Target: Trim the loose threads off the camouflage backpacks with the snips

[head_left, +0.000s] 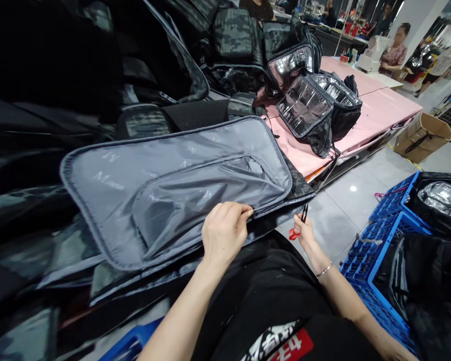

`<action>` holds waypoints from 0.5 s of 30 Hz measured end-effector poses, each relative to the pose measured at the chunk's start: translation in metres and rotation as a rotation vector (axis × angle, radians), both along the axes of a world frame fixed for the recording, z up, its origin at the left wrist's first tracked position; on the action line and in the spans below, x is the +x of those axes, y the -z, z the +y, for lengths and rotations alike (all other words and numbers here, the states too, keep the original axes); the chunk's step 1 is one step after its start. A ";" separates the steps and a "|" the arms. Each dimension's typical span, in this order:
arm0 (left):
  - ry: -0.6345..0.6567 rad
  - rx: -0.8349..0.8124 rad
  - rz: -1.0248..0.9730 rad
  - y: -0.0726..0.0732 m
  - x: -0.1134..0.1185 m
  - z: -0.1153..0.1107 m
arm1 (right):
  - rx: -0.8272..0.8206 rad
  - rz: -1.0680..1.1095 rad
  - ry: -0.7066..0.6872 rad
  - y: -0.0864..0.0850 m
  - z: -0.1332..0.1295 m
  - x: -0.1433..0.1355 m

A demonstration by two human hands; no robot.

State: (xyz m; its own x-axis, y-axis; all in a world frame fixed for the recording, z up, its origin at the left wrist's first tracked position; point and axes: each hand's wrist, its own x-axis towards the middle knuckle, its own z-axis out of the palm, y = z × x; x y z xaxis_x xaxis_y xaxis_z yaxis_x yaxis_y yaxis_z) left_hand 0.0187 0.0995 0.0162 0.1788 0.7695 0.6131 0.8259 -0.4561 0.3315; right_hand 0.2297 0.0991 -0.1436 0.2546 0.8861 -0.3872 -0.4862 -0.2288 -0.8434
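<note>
A grey-lined fabric panel with dark piped edges lies across the pile in front of me. My left hand pinches its near edge, right of the middle, with fingers pressed together. To the right, my right hand is closed around a small tool with red handles and a dark upper part, perhaps snips. That hand is beside the panel's right corner, over the floor. A darker camouflage fabric layer shows under the panel's right end.
Dark camouflage bags are heaped at the back left. Silver-lined open bags stand on a pink-topped table. Blue crates and a cardboard box are at right. A seated person is beyond.
</note>
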 end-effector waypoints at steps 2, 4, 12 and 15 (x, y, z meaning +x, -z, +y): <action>-0.004 -0.004 -0.001 0.001 0.000 0.000 | 0.007 0.018 -0.011 0.003 0.001 0.000; -0.004 -0.002 -0.002 0.003 0.000 0.000 | 0.012 0.029 -0.013 0.004 0.002 0.000; -0.078 0.078 -0.066 0.041 0.011 -0.034 | 0.007 0.061 -0.029 0.001 -0.005 0.000; -0.059 -0.228 -0.387 0.068 0.005 -0.063 | 0.002 0.089 -0.063 -0.001 -0.008 0.002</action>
State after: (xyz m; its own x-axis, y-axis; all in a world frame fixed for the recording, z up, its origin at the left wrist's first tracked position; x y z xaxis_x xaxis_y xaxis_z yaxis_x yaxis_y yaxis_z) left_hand 0.0238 0.0364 -0.0521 -0.0784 0.8945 0.4401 0.6439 -0.2916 0.7074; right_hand 0.2321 0.0906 -0.1429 0.1636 0.8999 -0.4042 -0.5437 -0.2596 -0.7981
